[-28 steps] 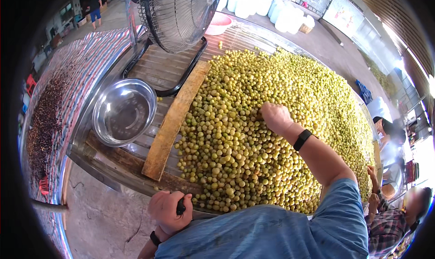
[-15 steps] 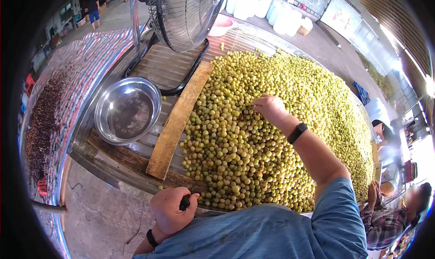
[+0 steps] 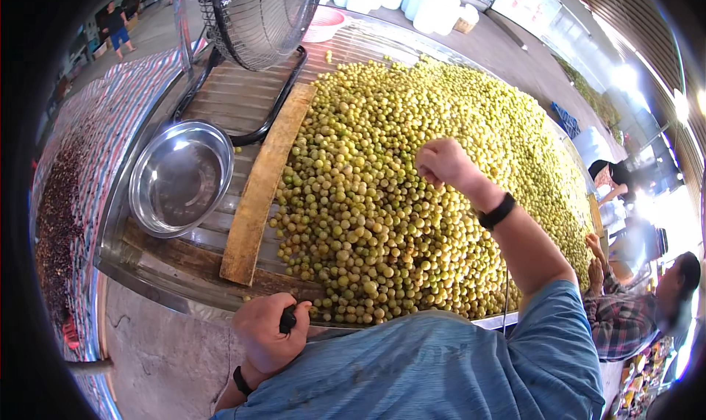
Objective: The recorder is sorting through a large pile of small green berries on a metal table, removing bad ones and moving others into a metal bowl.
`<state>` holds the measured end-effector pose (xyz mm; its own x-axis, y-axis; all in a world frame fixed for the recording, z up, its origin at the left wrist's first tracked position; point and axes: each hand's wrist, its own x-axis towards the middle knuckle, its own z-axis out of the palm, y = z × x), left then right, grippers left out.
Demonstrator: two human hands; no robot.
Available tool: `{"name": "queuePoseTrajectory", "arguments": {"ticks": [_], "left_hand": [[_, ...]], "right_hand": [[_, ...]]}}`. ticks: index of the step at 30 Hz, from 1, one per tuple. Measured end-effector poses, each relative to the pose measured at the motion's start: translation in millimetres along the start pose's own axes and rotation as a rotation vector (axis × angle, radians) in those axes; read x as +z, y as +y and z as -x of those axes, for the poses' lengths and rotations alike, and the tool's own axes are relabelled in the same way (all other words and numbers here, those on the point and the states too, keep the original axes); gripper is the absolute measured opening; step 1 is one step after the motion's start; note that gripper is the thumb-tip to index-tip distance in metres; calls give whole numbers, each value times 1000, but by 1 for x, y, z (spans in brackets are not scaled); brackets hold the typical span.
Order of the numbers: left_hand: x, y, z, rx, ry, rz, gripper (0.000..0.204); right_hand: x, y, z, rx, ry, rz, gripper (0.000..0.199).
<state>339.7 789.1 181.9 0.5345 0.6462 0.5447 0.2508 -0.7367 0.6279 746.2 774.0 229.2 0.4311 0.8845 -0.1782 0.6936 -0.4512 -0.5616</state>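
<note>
A broad heap of small round yellow-green fruits (image 3: 368, 199) covers much of the metal-topped table. Over the middle of it hovers my right hand (image 3: 446, 162), fingers curled in toward the palm; whatever they may hold is hidden. A dark band circles that wrist. At the table's near edge, my left hand (image 3: 268, 332) is closed round a small black object (image 3: 287, 319), of which just one end shows above the fist. A wooden board (image 3: 268, 184) lies along the left side of the fruit.
Left of the board stands a shiny steel basin (image 3: 181, 179). A large fan (image 3: 257, 23) and a pink basket (image 3: 323, 25) are at the back. Co-workers sit along the right side, one in a plaid shirt (image 3: 625, 324). A striped tarp (image 3: 140, 89) with dark material spread on it is at far left.
My right hand has lifted a little off the fruit and turned, with its fingers curled tighter. The whole view has shifted, so the table sits further left. My left hand keeps its grip.
</note>
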Motion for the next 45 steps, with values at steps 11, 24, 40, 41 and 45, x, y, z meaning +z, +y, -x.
{"name": "queuePoseTrajectory", "arguments": {"ticks": [11, 24, 40, 41, 45], "left_hand": [[3, -4, -2, 91, 27, -37, 15], [3, -5, 0, 85, 46, -45, 14], [-2, -6, -1, 121, 9, -71, 16], [-2, -7, -1, 128, 8, -74, 16], [0, -12, 4, 115, 26, -59, 16]], "right_hand": [[19, 49, 96, -214, 67, 502, 12], [50, 43, 83, 221, 131, -171, 15], [74, -41, -9, -166, 30, -66, 17], [76, -44, -12, -172, -9, -46, 17], [84, -59, -9, -250, -55, 34, 12]]}}
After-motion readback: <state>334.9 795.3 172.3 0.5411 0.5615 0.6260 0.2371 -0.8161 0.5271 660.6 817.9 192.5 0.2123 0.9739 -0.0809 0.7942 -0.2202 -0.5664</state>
